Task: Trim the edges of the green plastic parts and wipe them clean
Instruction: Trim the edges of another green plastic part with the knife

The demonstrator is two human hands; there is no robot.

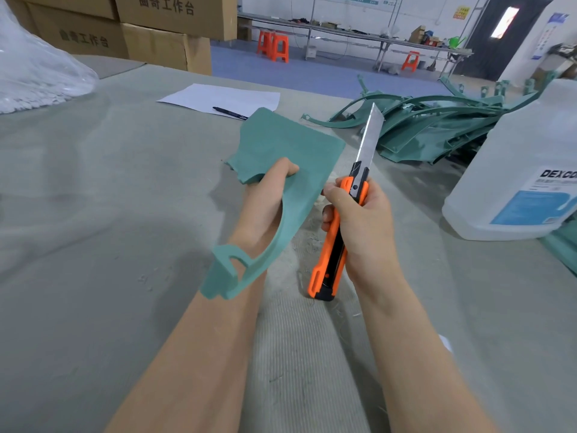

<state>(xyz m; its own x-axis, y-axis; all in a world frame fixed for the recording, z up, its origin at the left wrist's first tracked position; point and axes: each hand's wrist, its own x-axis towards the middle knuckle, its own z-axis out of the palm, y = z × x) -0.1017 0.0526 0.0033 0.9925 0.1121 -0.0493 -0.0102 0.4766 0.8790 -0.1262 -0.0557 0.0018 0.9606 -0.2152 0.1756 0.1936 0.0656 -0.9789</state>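
My left hand (267, 201) grips a green plastic part (281, 157) from underneath, thumb on its top face. The part has a broad flat panel at the far end and a curved arm with a bracket (224, 276) near my wrist. My right hand (359, 220) holds an orange and black utility knife (335, 232) upright, its long blade (368, 135) extended and pointing away, just right of the part's edge. Blade and part do not touch.
A pile of more green plastic parts (437, 126) lies at the far right. A large translucent jug with a blue label (524, 176) stands at the right. A paper sheet (224, 96) with a pen (229, 113) lies ahead. Cardboard boxes (162, 32) and a plastic bag (34, 73) sit at far left.
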